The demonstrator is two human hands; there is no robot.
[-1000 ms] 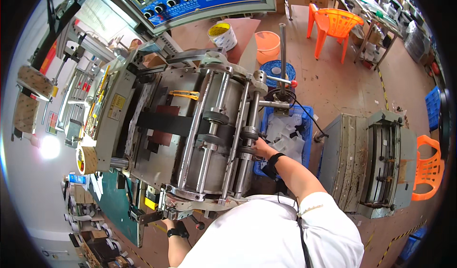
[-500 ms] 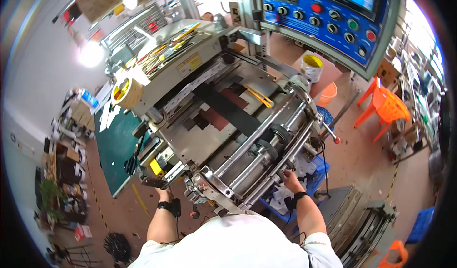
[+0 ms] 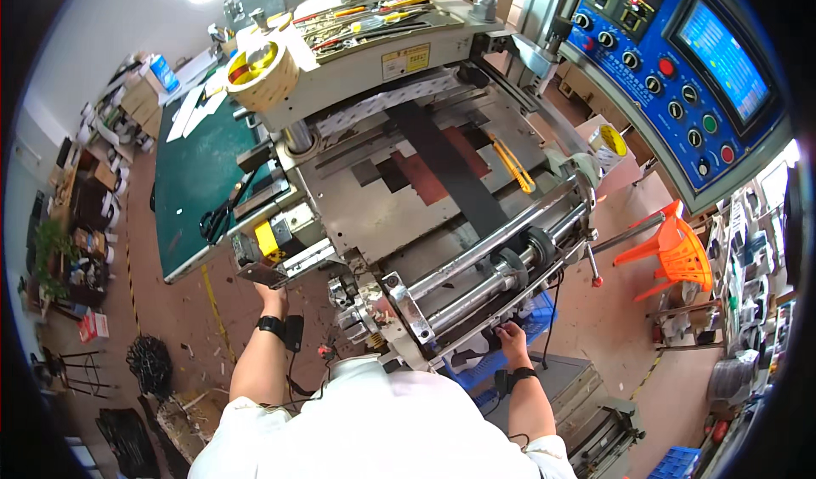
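Observation:
My left hand [image 3: 270,295] reaches up under a dark metal plate [image 3: 263,273] at the machine's left front corner; its fingers are hidden behind the plate. My right hand [image 3: 512,343] is at the front of the machine, just below the steel rollers [image 3: 476,290], with its fingers drawn together. What they hold, if anything, is hard to make out beside a dark part there. Between the hands, a long dark strip [image 3: 450,169] runs over the metal bed [image 3: 361,207] and under the front rollers. Reddish-brown and dark patches [image 3: 416,181] lie beneath the strip.
A slim orange-yellow tool [image 3: 512,166] lies on the bed. Tape rolls [image 3: 262,73] and many small tools top the machine. Scissors [image 3: 223,215] rest on the green table [image 3: 204,169]. A blue control panel [image 3: 671,79] stands right, above an orange chair [image 3: 676,249]. A blue crate [image 3: 540,313] sits below.
The view has turned, so the control panel sits farther right and lower. Both hands stay about the same places on the machine, the left at the corner plate, the right below the rollers.

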